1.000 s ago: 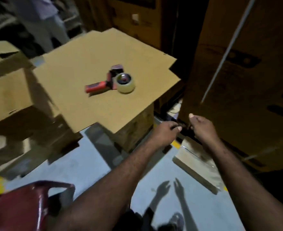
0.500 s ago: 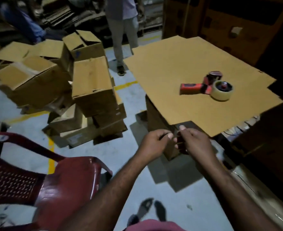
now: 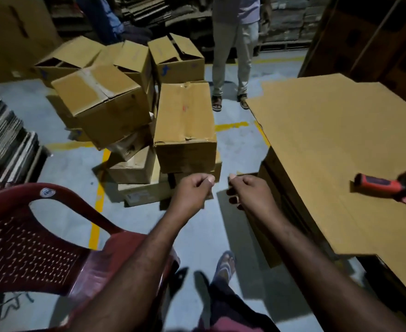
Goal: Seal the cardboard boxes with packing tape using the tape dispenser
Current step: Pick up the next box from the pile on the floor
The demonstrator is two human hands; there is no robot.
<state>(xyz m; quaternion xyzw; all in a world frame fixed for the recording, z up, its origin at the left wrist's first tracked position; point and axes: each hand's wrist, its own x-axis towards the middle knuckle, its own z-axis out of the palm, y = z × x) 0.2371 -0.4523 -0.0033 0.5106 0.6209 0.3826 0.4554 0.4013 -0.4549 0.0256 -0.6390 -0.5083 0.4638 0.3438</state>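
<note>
A tape dispenser (image 3: 386,186) with a red and black handle lies at the right edge on a large flat cardboard sheet (image 3: 328,140); its roll end is cut off by the frame. Several brown cardboard boxes (image 3: 185,125) are piled loosely on the floor ahead, some with open flaps. My left hand (image 3: 192,192) and my right hand (image 3: 249,195) hover over the floor between the pile and the sheet, a short gap apart. Each has curled fingers with the thumb pressed on the forefinger, and I see nothing held in either.
A dark red plastic chair (image 3: 29,248) stands at the lower left. A person (image 3: 233,56) stands behind the pile. Stacks of flattened cardboard (image 3: 3,137) line the left side. Tall brown cartons (image 3: 376,39) rise at the back right. My sandalled foot (image 3: 225,264) is on the grey floor.
My view has swung left, bringing the box pile and chair into view and pushing the dispenser to the right edge. My hands, touching before, have drawn slightly apart.
</note>
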